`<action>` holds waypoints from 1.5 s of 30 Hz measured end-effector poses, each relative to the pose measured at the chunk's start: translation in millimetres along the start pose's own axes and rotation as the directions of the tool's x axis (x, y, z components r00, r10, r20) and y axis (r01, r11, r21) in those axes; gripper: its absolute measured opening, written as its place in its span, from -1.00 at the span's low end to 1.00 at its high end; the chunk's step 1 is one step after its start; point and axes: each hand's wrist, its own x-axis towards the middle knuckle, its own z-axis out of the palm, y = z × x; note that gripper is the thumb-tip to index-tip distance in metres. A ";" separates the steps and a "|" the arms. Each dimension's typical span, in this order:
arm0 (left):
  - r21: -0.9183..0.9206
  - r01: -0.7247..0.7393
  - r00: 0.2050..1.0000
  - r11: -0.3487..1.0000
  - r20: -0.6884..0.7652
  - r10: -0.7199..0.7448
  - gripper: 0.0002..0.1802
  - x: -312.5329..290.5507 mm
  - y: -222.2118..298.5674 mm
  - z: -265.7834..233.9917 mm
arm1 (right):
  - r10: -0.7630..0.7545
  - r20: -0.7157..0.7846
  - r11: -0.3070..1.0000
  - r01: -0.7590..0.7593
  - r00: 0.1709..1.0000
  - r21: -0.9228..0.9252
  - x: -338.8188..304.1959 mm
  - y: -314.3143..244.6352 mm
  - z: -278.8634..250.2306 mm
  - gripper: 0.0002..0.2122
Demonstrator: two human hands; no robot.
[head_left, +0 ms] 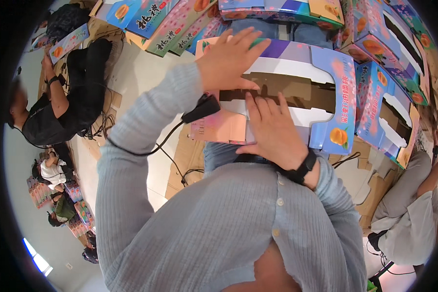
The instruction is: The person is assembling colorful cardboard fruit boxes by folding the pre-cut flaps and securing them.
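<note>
Person in a grey ribbed cardigan w/ buttons works over a printed fruit gift box held in front of the chest, approx centre of the view. Box is pink/blue/purple w/ orange fruit pics, white inner flaps and a long brown cardboard slot across the middle.

Left hand lies flat on the far-left part of the box, fingers spread and pointing right, palm pressing the top panel; nothing clasped, hand is splayed, not gripping. Right hand is palm-down on the near white flap, fingertips right at the edge of the brown slot, pressing; also flat, no clench. Black wristband on the right wrist. A small black device w/ a black cable sits at the left wrist, cable looping down toward the near left.

Far side: row of same-type flat boxes stacked along the top. Right: more folded boxes w/ open window cut-outs, just beside the held one. Brown cardboard sheets on the pale floor under the box.

Others: person in black sitting at left, another in a white top at near right, a few more small figures far down the left w/ box stacks.
</note>
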 end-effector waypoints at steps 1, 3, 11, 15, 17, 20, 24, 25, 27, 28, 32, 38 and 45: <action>0.001 0.003 1.000 1.000 -0.001 -0.003 0.03 6.2 -1.2 9.2 | 0.008 0.003 1.000 -0.008 1.000 0.013 3.3 -1.6 2.6 0.09; 0.080 -0.033 0.994 0.996 0.104 0.024 0.05 18.5 -1.4 24.6 | 0.005 0.033 0.999 -0.006 0.999 0.033 7.1 -3.4 3.8 0.08; -0.034 0.017 0.983 0.999 0.185 -0.010 0.03 35.6 -15.5 41.9 | -0.020 -0.028 0.998 0.021 0.999 0.056 9.2 0.3 8.1 -0.05; 0.001 -0.018 0.987 1.000 0.162 0.017 0.04 37.5 -9.7 46.6 | -0.009 -0.042 0.996 0.013 0.999 0.087 5.7 3.1 5.2 -0.06; -0.005 -0.005 0.988 1.000 0.155 0.006 0.04 34.8 -11.2 45.2 | -0.025 0.007 0.990 0.024 1.000 0.139 5.9 4.4 4.6 -0.06; -0.046 0.003 0.989 0.999 0.148 0.004 0.06 33.6 -8.1 40.2 | -0.034 -0.003 0.989 0.034 0.999 0.141 3.1 4.9 7.3 -0.02; -0.061 -0.003 0.984 0.998 0.179 0.014 0.13 29.5 -4.6 24.7 | -0.064 0.036 0.985 0.057 0.997 0.166 -3.5 8.8 -1.3 -0.01; -0.060 -0.016 0.986 0.998 0.166 0.026 0.13 28.2 -4.8 23.6 | -0.054 0.029 0.987 0.049 0.998 0.152 -5.9 12.1 -6.6 -0.01; -0.099 -0.033 0.986 0.995 0.158 0.048 0.18 25.3 -4.3 22.4 | -0.090 -0.055 0.983 0.098 0.994 0.153 -13.8 21.7 -17.1 -0.05; -0.112 -0.024 0.984 0.993 0.175 0.044 0.20 22.6 -3.3 18.9 | -0.070 -0.035 0.988 0.074 0.997 0.135 -18.1 29.5 -23.6 -0.09; -0.039 0.031 0.986 0.999 0.167 -0.024 0.23 7.9 -3.9 2.5 | 0.000 -0.073 0.999 -0.003 0.997 -0.033 -45.6 67.0 -50.2 -0.13; -0.025 0.289 0.940 0.957 0.197 -0.279 0.21 -11.5 -20.8 8.9 | 0.378 -0.293 0.918 -0.397 0.878 -0.004 -87.1 136.1 -55.9 -0.16; -0.099 0.197 0.964 0.975 0.203 -0.174 0.14 -13.9 -34.2 25.2 | 0.382 -0.263 0.913 -0.406 0.886 -0.043 -95.0 127.2 -32.0 -0.07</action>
